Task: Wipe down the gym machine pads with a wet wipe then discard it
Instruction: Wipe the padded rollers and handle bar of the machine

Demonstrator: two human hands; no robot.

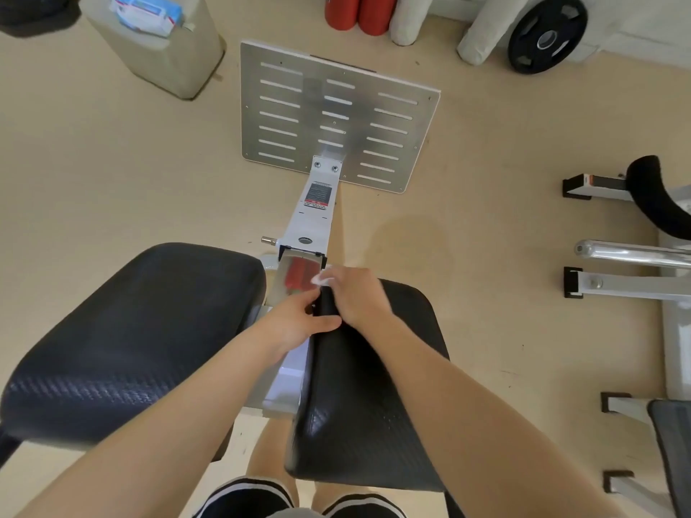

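We see two black textured pads, the left pad [131,342] and right pad [374,398], either side of a white frame. A crumpled white wipe [324,278] sits at the right pad's far inner corner.

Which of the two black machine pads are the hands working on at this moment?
The right-hand pad. Both hands sit at its far inner corner: the right hand holds the white wipe there and the left hand grips its edge. The left pad is untouched.

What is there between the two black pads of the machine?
In the head view, between the left pad and the right pad lies the white machine frame, with the left hand over the gap.
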